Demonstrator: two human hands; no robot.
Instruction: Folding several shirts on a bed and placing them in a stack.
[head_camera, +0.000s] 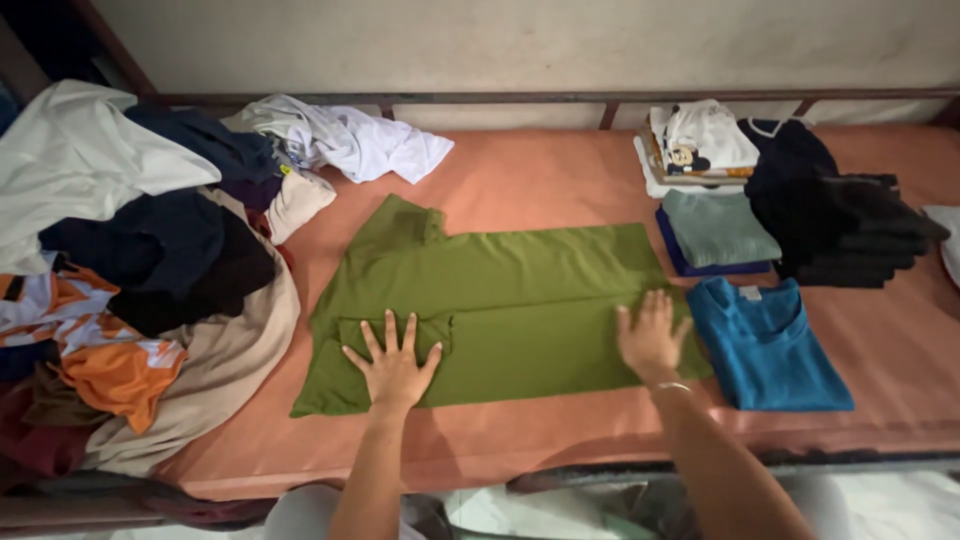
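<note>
A green shirt (520, 285) lies spread flat on the salmon-coloured bed (560, 170), with its near side and a sleeve folded in. My left hand (393, 362) presses flat on the folded sleeve at the shirt's left end, fingers spread. Flat on the shirt's right end rests my right hand (652, 336), fingers together, with a thin bracelet on the wrist. Neither hand grips the cloth.
A big heap of unfolded clothes (130, 270) fills the left of the bed, with a white garment (350, 140) beyond it. On the right lie a folded blue shirt (765, 345), a grey-green stack (715, 230), a dark stack (835, 225) and a white printed stack (695, 145). A rail and wall run behind.
</note>
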